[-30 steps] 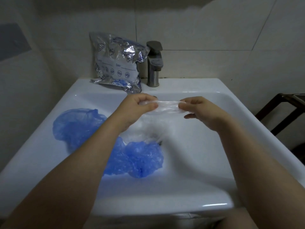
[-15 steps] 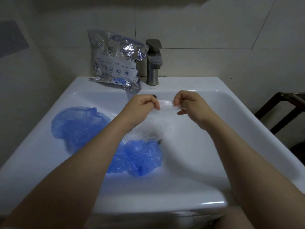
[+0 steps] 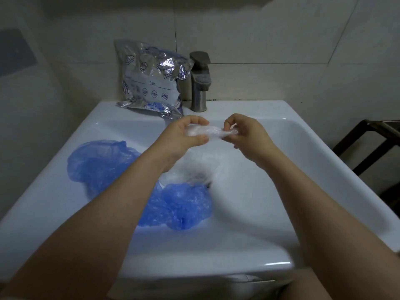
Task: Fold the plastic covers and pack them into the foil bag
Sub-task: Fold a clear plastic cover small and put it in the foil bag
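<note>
Clear plastic cover [image 3: 208, 132]: crinkled, translucent, bunched into a narrow roll, pinched between left hand [image 3: 186, 135] and right hand [image 3: 244, 135] above white glossy sink [image 3: 324, 169]. Blue covers [image 3: 179, 204], crumpled, in basin. Foil bag [image 3: 151, 79], creased, leaning against wall beside metal faucet [image 3: 200, 81].
</note>
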`<state>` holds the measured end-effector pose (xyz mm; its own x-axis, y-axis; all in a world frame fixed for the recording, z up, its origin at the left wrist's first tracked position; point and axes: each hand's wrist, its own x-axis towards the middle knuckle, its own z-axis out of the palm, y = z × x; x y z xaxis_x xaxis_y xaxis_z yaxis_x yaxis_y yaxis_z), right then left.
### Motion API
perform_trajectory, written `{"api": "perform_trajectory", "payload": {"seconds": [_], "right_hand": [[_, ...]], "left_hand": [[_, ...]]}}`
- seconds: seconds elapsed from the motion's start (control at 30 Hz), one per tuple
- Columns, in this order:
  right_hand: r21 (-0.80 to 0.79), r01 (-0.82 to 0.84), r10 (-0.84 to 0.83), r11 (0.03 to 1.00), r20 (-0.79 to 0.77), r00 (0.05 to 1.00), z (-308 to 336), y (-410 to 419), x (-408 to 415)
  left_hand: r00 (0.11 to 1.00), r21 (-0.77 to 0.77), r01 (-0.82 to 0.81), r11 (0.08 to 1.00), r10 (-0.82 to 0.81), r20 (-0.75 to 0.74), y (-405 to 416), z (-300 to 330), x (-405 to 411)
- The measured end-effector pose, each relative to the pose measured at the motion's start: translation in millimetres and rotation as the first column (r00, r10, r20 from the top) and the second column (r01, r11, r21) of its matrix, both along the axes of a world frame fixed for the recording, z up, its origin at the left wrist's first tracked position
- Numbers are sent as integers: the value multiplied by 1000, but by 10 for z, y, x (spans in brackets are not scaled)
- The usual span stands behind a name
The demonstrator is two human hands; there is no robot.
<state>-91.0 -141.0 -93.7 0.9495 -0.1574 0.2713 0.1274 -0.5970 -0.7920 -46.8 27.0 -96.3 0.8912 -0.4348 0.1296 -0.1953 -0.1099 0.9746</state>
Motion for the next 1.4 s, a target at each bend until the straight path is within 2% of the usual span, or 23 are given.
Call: {"api": "perform_trajectory", "payload": {"seconds": [0.07,0.2,0.37,0.43,0.5,0.63,0.7,0.77,0.83,0.9,0.97,1.03,1.1,1.17,1.23,1.3,1.4], "right_hand": [[-52,-24,21,998,-47,999,11,-19,-5],[-79,-66,51,995,-179,983,19,-49,-21],[14,-135,134,991,-227,965,72,-124,-72],[97,-159,177,982,-211,961,64,-146,-76],[154,-181,209,971,-189,960,47,-159,-68],[125,-178,194,976,-128,973,40,-135,-77],[166,-179,196,970,-91,976,38,-93,-76],[195,-173,191,965,-81,978,23,-57,-66],[195,-159,182,968,-106,978,1,-45,-56],[218,-185,218,958,-139,966,-7,-40,-60],[273,-241,290,931,-158,944,-2,-31,-69],[337,-291,360,896,-166,918,-4,-1,-77],[354,-318,396,879,-174,901,-17,34,-80],[318,-326,397,890,-194,897,-32,59,-86],[282,-311,376,908,-215,901,-44,54,-84],[267,-294,357,918,-231,905,-61,40,-78],[148,-259,286,955,-215,934,-94,16,-61]], "left_hand": [[998,98,7,995,-13,55,36,10,4],[958,366,-106,925,-4,287,61,11,26],[909,448,-66,891,-132,395,107,34,50],[938,407,-11,913,-132,320,133,53,34],[971,265,42,963,-102,215,152,63,39],[993,-31,-37,999,40,113,150,76,68],[994,-159,-109,981,104,-42,111,57,70],[973,-251,-128,959,72,-219,66,39,64],[957,-241,-115,964,42,-288,57,33,71],[959,-217,-137,966,74,-275,63,46,78],[959,-183,-214,960,171,-226,51,46,106],[936,-83,-337,938,324,-140,34,15,128],[899,54,-437,898,437,12,23,-25,148],[884,128,-454,882,429,185,35,-36,160],[896,122,-408,905,371,242,47,-35,152],[921,88,-362,928,342,186,50,-35,131],[939,25,-342,939,343,-29,17,-36,106]]}}
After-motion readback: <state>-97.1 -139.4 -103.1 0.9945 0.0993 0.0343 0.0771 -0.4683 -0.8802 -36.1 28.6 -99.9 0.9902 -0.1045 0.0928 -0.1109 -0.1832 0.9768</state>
